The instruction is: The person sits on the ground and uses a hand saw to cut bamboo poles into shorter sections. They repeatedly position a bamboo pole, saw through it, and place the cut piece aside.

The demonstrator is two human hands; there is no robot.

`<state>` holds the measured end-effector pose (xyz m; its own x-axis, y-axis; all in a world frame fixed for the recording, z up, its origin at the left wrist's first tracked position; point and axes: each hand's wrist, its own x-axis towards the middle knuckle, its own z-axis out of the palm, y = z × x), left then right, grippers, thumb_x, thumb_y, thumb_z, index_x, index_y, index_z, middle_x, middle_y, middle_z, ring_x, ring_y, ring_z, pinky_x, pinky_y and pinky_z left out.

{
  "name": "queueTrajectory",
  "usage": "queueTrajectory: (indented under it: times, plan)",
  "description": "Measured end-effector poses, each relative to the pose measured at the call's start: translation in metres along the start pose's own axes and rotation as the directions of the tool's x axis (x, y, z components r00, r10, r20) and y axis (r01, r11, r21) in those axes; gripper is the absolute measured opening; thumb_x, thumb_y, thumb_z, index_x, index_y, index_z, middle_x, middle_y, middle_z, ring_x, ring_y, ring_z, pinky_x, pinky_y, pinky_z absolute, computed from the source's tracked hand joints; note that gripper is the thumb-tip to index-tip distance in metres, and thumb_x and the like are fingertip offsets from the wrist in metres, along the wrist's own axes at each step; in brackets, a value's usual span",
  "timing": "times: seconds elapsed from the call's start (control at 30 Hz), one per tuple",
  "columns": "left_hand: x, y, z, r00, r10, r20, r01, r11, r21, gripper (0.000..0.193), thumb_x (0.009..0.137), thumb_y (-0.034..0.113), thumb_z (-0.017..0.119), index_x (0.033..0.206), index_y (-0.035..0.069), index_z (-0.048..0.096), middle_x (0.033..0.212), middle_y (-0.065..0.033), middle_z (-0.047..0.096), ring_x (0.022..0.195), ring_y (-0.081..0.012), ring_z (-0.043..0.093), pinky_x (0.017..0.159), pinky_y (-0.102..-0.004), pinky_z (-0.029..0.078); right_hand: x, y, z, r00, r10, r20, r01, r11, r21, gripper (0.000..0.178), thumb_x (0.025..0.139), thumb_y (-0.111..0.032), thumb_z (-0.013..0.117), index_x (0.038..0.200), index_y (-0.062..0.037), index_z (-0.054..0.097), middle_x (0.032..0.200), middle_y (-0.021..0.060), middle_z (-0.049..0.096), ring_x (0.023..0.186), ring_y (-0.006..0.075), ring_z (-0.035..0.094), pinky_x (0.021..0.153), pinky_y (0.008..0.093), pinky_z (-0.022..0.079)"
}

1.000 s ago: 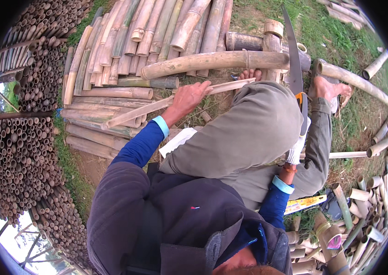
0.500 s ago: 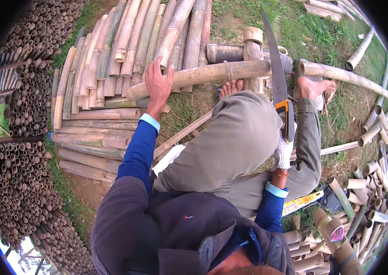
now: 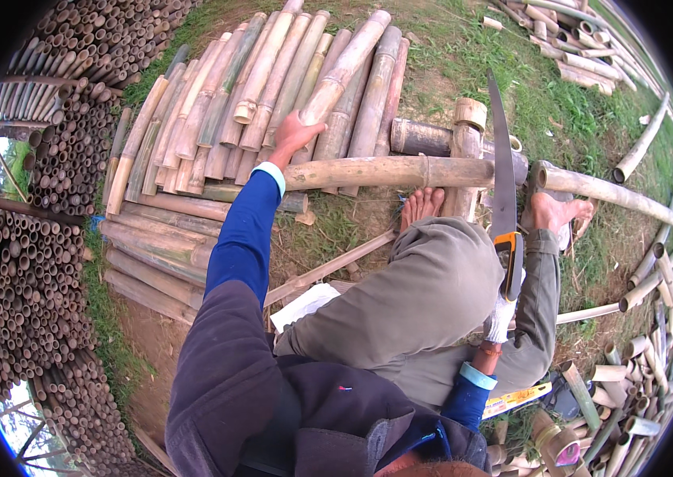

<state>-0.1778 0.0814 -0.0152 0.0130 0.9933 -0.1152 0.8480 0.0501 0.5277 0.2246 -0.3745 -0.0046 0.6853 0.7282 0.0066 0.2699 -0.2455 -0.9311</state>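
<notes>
A person seen from above, left arm (image 3: 243, 230) reaching far forward, right arm (image 3: 466, 401) kept low and close.
The left arm, in a blue sleeve with a pale blue cuff (image 3: 271, 175), runs up from the lower left of the frame, nearly straight; its bare left hand (image 3: 295, 137) is at the upper middle, thumb out to the right, the other fingers mostly hidden. At lower right, the short visible stretch of the other forearm points upward to a wrist (image 3: 485, 356) with an orange-red band (image 3: 491, 351). The right hand (image 3: 499, 319), in a white glove, is closed in a grip, its fingers partly hidden beside the bent knee (image 3: 464, 250).
</notes>
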Motion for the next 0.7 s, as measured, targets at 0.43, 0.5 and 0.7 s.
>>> queueTrajectory:
  times: [0.43,0.5,0.7]
  plan:
    - [0.024,-0.077,-0.111,0.914,-0.131,-0.383,0.213,0.961,0.179,0.095,0.071,0.054,0.094,0.15,0.011,0.062,0.138,-0.0199,0.072,0.127,-0.0385,0.069,0.106,-0.0519,0.054,-0.039,0.0,-0.019,1.0,0.009,0.0,-0.009,0.995,-0.103,0.04,0.097,0.0,0.069,0.132,-0.0071,0.051,0.097,0.0011,0.059,0.084,0.0102,0.059,0.082,0.0288,0.053]
    - [0.03,-0.103,-0.129,0.882,-0.159,-0.443,0.282,0.933,0.226,0.093,0.072,0.053,0.094,0.149,0.011,0.062,0.14,-0.0196,0.07,0.129,-0.04,0.067,0.107,-0.0534,0.054,-0.062,0.007,-0.025,0.999,0.046,0.012,-0.044,0.989,-0.139,0.041,0.097,0.0,0.069,0.133,-0.007,0.051,0.098,0.0013,0.059,0.085,0.0102,0.059,0.083,0.0288,0.053]
    - [0.097,-0.183,-0.156,0.747,-0.127,-0.653,0.295,0.943,0.154,0.083,0.08,0.052,0.089,0.146,0.008,0.064,0.141,-0.0223,0.066,0.138,-0.04,0.058,0.115,-0.0526,0.046,-0.098,0.011,-0.028,0.996,0.093,-0.004,-0.092,0.98,-0.175,0.043,0.097,0.0,0.069,0.135,-0.0066,0.052,0.101,0.0018,0.06,0.087,0.0103,0.06,0.085,0.0288,0.053]
